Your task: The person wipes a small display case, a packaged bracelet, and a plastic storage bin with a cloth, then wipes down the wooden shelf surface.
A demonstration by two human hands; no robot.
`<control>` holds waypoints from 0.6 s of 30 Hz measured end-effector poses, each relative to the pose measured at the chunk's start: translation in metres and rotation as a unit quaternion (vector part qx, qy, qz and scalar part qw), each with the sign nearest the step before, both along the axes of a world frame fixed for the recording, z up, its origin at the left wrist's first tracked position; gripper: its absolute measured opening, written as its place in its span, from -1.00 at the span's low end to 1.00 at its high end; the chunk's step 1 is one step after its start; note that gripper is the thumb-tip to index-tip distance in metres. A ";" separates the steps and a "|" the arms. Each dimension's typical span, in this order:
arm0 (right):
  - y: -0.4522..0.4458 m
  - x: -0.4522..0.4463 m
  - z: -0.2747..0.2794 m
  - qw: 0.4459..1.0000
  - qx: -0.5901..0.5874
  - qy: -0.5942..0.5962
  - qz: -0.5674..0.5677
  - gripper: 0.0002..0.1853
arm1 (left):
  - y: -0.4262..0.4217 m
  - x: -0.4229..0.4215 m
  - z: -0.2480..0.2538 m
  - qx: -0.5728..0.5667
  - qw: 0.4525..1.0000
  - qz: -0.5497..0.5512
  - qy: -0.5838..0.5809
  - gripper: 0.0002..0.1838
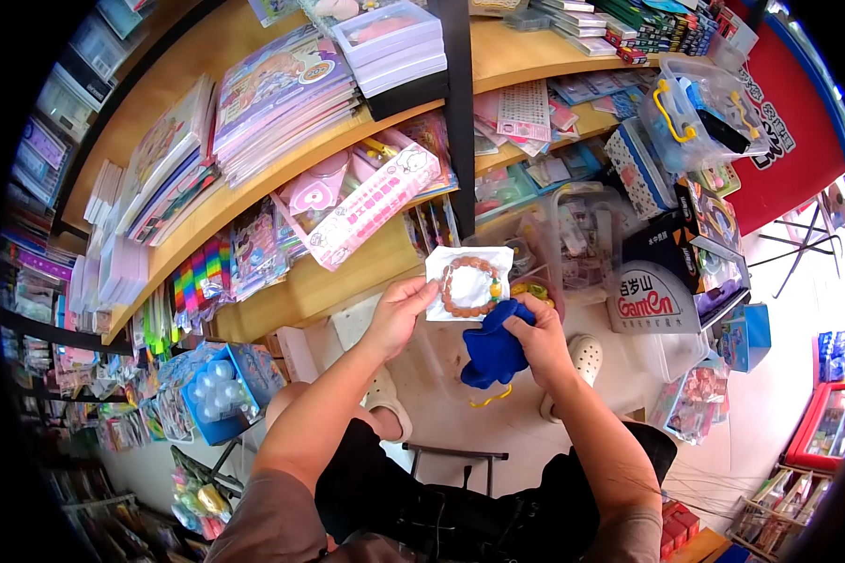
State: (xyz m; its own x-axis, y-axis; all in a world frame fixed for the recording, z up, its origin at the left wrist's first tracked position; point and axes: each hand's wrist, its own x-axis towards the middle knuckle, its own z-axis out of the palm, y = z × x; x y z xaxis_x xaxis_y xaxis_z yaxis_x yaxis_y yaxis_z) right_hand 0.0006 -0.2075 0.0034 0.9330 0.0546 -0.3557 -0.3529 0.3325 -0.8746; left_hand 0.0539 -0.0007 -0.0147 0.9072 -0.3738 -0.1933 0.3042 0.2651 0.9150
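Observation:
A brown beaded bracelet point(468, 287) with a few green and yellow beads lies on or inside a small white square packet point(432, 269). Thumb and fingers of my left hand point(404, 308) pinch the packet at its left edge. My right hand point(541, 336) grips a dark blue cloth pouch point(492, 353), bunched up, just below and right of the packet. From the pouch's lower end hangs a yellow cord point(491, 398). The pouch overlaps the packet's lower right corner; whether the right fingers also touch the packet I cannot tell.
Ahead, wooden shelves point(282, 300) hold stacked books point(277, 103) and a pink box point(371, 206). On the right stand a clear plastic bin point(690, 122) and a Ganten carton point(652, 300). A blue container point(218, 394) of clear balls is at left.

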 end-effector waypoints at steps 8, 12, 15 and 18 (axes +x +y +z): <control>0.002 0.004 -0.005 1.000 -0.002 0.007 -0.009 -0.93 | 0.004 -0.001 0.005 0.023 1.000 -0.002 -0.017 -0.73; 0.002 0.005 -0.006 0.999 -0.008 0.030 -0.010 -0.92 | 0.008 0.000 0.000 0.036 0.999 -0.010 -0.023 -0.72; 0.002 0.004 -0.006 0.999 -0.007 0.034 -0.014 -0.91 | 0.009 0.000 -0.001 0.051 0.998 -0.015 -0.025 -0.72; 0.003 0.004 -0.010 0.998 -0.063 0.016 0.004 -0.87 | 0.011 -0.002 -0.001 0.089 0.996 0.006 -0.015 -0.73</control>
State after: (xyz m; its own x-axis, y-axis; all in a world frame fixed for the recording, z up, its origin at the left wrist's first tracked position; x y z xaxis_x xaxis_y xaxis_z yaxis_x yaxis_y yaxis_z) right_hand 0.0049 -0.2048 -0.0070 0.9209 0.0144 -0.3896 -0.3831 0.2178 -0.8976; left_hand 0.0522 0.0103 -0.0158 0.9175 -0.3253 -0.2287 0.2741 0.1007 0.9564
